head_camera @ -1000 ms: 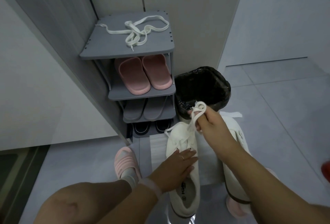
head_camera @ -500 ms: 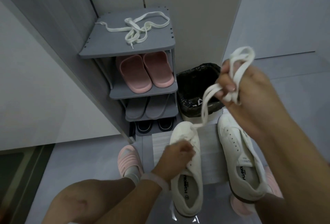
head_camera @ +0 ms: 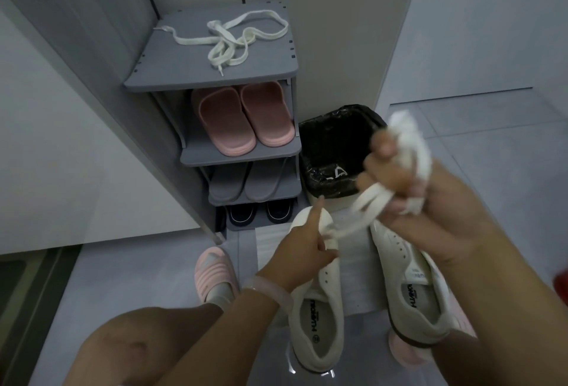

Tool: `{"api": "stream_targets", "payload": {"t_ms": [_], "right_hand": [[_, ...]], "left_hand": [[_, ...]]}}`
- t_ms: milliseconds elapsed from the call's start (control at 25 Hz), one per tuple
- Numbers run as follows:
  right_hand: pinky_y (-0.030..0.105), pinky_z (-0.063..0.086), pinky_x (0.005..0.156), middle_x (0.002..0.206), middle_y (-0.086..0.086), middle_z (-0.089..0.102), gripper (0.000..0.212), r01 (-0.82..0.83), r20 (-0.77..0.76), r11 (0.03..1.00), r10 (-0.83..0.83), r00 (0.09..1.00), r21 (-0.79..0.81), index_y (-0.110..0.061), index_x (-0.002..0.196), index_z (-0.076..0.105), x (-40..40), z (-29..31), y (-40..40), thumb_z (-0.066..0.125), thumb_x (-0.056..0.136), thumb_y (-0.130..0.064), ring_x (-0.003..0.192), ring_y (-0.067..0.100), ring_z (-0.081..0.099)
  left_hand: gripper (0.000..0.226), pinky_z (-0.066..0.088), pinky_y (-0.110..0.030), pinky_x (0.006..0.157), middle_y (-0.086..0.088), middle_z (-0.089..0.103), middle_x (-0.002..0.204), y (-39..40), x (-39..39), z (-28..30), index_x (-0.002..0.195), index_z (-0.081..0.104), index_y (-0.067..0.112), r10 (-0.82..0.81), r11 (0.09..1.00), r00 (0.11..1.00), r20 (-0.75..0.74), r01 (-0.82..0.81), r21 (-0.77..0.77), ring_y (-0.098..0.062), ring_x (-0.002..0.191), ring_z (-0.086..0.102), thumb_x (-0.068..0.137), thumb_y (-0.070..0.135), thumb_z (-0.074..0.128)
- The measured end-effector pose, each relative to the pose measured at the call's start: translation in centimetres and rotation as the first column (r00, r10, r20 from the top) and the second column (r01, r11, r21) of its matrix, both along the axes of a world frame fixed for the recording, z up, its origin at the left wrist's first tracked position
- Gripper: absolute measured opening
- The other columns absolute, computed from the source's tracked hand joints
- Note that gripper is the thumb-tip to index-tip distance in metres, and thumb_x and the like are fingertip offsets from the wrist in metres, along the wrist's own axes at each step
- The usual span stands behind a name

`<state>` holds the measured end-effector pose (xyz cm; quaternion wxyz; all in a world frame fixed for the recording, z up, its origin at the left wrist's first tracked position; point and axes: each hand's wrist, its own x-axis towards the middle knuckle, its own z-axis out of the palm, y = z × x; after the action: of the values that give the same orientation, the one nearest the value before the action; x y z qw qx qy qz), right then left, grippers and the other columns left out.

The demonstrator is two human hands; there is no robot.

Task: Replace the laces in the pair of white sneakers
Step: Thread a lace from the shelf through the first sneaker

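Observation:
Two white sneakers stand side by side on the floor, the left sneaker point(head_camera: 319, 318) and the right sneaker point(head_camera: 412, 290), both with bare eyelets. My right hand point(head_camera: 430, 201) grips a bunched white lace point(head_camera: 408, 146) above the right sneaker. A strand of that lace point(head_camera: 356, 216) runs down to my left hand point(head_camera: 304, 247), which pinches it over the toe of the left sneaker, forefinger pointing up. More loose white laces point(head_camera: 233, 38) lie on top of the grey shoe rack point(head_camera: 264, 72).
The rack holds pink slippers point(head_camera: 242, 118), grey slippers point(head_camera: 242, 182) and black shoes point(head_camera: 246, 213). A bin lined with a black bag point(head_camera: 332, 152) stands right of it. My foot in a pink slipper point(head_camera: 215, 272) is left of the sneakers. Walls close in left and behind.
My right hand has drawn the lace up and out of the left sneaker and gathered it into a bunch. My left hand left the shoe's upper and now pinches the trailing strand.

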<state>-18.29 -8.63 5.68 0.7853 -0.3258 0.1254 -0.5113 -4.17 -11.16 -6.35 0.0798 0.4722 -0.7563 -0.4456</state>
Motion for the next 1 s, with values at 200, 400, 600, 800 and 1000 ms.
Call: {"api": "stream_targets", "payload": {"t_ms": [200,400,600,800,1000], "right_hand": [[0.024,0.047,0.055,0.051,0.007,0.044,0.022,0.138,-0.004,0.990,-0.138,0.990,0.020,-0.002,0.090,0.063,-1.2,2.1,0.2,0.041,0.089,0.001,0.050,0.016,0.043],[0.012,0.040,0.049,0.061,-0.013,0.057,0.029,-0.108,-0.999,0.993,-0.036,0.000,-0.036,-0.022,0.119,0.054,-1.1,-4.8,-0.2,0.045,0.094,-0.010,0.048,-0.001,0.048],[0.019,0.042,0.057,0.075,-0.004,0.053,0.015,0.157,-0.988,0.983,-0.116,0.099,-0.100,-0.021,0.089,0.051,1.8,-12.0,-0.2,0.040,0.098,-0.016,0.063,0.006,0.049],[0.019,0.036,0.055,0.066,-0.003,0.049,0.031,0.297,-0.978,0.933,-0.206,-0.022,-0.203,-0.015,0.069,0.047,0.9,-12.8,-1.1,0.037,0.099,-0.018,0.064,0.013,0.048],[0.011,0.042,0.064,0.086,-0.003,0.057,0.026,0.053,-0.960,0.959,-0.278,-0.015,-0.278,-0.010,0.109,0.056,4.4,-12.0,-0.3,0.033,0.100,-0.019,0.075,0.004,0.055]], "left_hand": [[0.023,0.039,-0.028,0.064,0.001,0.050,0.062,-0.5,0.3,0.0,0.087,0.062,0.003,0.099,0.980,0.995,0.019,-0.094,-0.174,-0.017,0.066,0.049,0.091,0.023,0.053],[0.013,0.043,-0.020,0.062,-0.003,0.062,0.065,-2.2,1.6,2.5,0.086,0.068,0.001,0.195,0.942,0.968,-0.158,-0.230,-0.243,-0.011,0.061,0.055,0.086,0.011,0.059],[0.013,0.045,-0.007,0.064,0.010,0.061,0.076,-1.7,2.3,2.8,0.095,0.057,0.017,0.184,0.973,0.955,-0.234,-0.211,-0.095,0.002,0.068,0.057,0.085,0.012,0.063],[0.053,0.017,-0.024,0.112,0.006,0.035,0.148,0.0,3.6,-2.4,0.135,0.045,0.025,-0.419,0.892,0.890,0.181,0.441,-0.104,-0.003,0.132,0.027,0.085,0.032,0.062],[0.043,0.037,-0.031,0.107,-0.008,0.062,0.123,2.5,3.1,-5.7,0.117,0.059,0.011,-0.425,0.809,0.865,0.265,0.495,-0.316,-0.019,0.120,0.054,0.084,0.036,0.047]]}}
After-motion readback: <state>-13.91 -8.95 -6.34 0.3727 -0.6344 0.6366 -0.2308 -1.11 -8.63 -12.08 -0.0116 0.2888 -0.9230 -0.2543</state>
